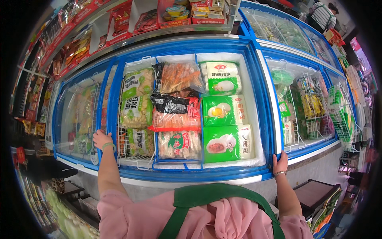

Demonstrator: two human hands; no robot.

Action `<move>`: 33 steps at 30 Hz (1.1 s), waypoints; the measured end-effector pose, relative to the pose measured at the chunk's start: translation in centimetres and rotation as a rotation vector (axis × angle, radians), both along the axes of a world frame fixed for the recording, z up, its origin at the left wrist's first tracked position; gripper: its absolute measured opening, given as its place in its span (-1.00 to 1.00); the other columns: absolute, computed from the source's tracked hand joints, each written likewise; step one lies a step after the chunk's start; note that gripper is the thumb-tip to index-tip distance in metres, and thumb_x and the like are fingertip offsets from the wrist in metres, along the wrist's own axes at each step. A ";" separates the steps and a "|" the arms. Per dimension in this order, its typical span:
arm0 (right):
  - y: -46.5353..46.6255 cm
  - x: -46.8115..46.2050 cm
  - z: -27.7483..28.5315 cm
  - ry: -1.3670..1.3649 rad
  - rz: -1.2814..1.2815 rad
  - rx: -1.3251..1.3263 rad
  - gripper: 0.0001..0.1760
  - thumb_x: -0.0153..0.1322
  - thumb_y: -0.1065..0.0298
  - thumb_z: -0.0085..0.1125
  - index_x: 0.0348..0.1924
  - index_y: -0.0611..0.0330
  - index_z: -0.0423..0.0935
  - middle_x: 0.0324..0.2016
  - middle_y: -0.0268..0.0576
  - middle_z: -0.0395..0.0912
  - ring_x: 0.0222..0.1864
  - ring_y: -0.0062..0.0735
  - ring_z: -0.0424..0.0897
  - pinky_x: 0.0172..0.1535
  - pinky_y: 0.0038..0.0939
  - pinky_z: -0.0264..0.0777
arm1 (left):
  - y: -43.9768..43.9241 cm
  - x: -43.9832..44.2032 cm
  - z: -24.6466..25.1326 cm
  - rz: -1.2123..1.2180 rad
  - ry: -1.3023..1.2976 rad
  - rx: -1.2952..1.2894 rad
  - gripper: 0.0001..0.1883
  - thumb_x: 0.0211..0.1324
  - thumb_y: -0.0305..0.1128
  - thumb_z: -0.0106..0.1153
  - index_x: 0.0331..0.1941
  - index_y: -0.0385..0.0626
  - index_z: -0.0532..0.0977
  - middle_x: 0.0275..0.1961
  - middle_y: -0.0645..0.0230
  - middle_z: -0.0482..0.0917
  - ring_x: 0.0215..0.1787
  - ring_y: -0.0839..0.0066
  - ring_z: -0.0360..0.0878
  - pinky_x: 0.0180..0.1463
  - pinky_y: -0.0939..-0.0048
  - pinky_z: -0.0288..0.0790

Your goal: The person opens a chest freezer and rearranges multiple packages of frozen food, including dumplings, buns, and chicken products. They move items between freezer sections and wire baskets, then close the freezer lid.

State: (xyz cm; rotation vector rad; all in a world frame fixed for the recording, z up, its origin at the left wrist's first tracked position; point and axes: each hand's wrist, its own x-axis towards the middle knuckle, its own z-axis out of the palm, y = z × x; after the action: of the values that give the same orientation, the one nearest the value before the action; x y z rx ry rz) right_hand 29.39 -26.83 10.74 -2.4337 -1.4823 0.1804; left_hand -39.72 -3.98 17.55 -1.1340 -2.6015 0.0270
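My left hand (103, 139) rests on the blue frame of a sliding glass lid (78, 119) on a chest freezer. At the freezer's front right, my right hand (280, 162) lies on the blue and white edge (273, 119). Between my hands the freezer is uncovered. On its left are green and clear bags of frozen food (136, 110). The middle column holds bagged skewers (180, 77), a red and black bag of meat (176, 112) and a clear bag with a green and red print (180, 145). Green and white bun packages (228, 143) fill the right column.
A metal shelf (131, 35) with red boxes and packets overhangs the freezer's back. More glass-topped freezers (301, 104) adjoin at right, with a wire basket (341, 113) at the far end. A person (322, 15) stands at upper right. Vegetables (64, 212) lie at lower left.
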 end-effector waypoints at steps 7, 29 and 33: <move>0.3 -0.2 0.2 -0.027 -0.007 0.011 -0.48 0.27 0.18 0.07 -0.04 0.39 0.27 -0.18 0.13 0.37 -0.11 0.08 0.32 -0.02 -0.18 0.22 | 1.2 -1.9 0.4 0.209 0.105 -0.158 -0.49 -0.17 -0.01 0.26 -0.13 0.06 0.33 -0.01 0.32 0.32 0.08 0.28 0.26 0.04 0.09 0.25; 0.9 -0.2 0.0 0.234 -0.053 -0.083 -0.49 0.23 0.09 0.08 -0.12 0.31 0.29 -0.18 0.07 0.37 -0.11 -0.01 0.35 -0.04 -0.20 0.25 | 0.7 28.5 -8.2 -1.022 -0.515 0.253 -0.43 -0.23 -0.37 0.19 -0.03 -0.21 0.27 -0.08 0.05 0.28 -0.05 0.09 0.25 0.10 0.17 0.13; -0.6 2.1 -1.1 0.603 0.113 0.020 -0.39 0.27 0.03 0.02 0.06 0.28 0.24 0.02 0.15 0.25 0.04 0.03 0.29 0.11 -0.26 0.17 | -1.7 41.2 -6.4 -1.197 -0.722 0.226 -0.41 -0.28 -0.49 0.16 -0.01 -0.22 0.25 -0.03 0.04 0.19 0.05 0.10 0.14 0.14 0.20 0.08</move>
State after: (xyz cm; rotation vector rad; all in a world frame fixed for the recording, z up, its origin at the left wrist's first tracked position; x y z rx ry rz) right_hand 31.47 -27.42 9.64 -2.0131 -1.3181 0.8335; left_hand 1.49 -5.67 11.10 -2.7138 -1.8052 -1.0394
